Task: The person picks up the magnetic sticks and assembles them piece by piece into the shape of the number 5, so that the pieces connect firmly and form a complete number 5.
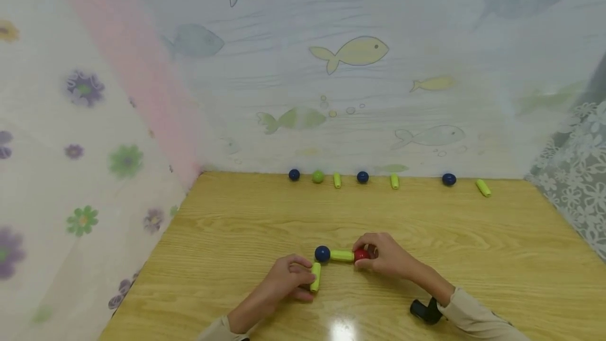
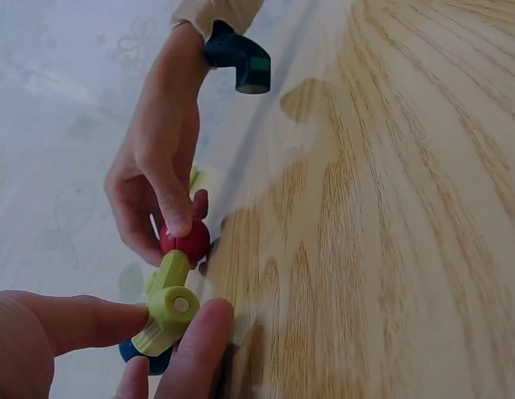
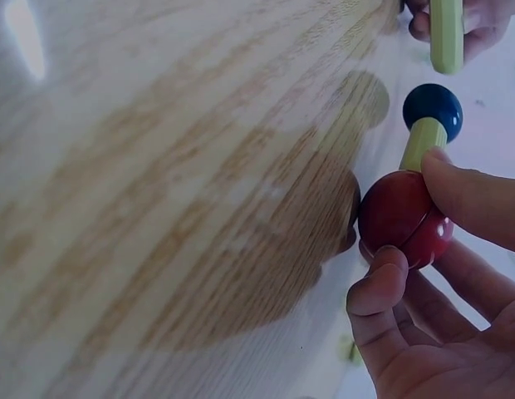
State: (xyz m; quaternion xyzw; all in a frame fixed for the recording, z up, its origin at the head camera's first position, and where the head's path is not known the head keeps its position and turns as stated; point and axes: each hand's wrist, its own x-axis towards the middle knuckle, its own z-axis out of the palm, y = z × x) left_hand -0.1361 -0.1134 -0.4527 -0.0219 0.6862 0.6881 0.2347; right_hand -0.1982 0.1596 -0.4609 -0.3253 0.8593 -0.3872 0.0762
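Note:
My right hand (image 1: 390,258) pinches a red ball (image 3: 399,218) between thumb and fingers. A yellow-green magnetic rod (image 1: 342,256) extends left from that ball, and a dark blue ball (image 1: 322,254) sits at its far end. With thumb and fingers, my left hand (image 1: 286,281) holds a second yellow-green rod (image 1: 315,278) just below the blue ball. The right wrist view shows a narrow gap between this rod and the blue ball. A round silvery magnet (image 2: 181,305) shows in the held rod's end in the left wrist view.
Along the table's back edge lie more blue balls (image 1: 362,177), a green ball (image 1: 317,176) and several yellow-green rods (image 1: 395,181), spaced apart. Behind them rises a fish-patterned wall covering (image 1: 360,83). A black wrist device (image 1: 426,311) is on the right wrist, near the wooden tabletop (image 1: 227,230).

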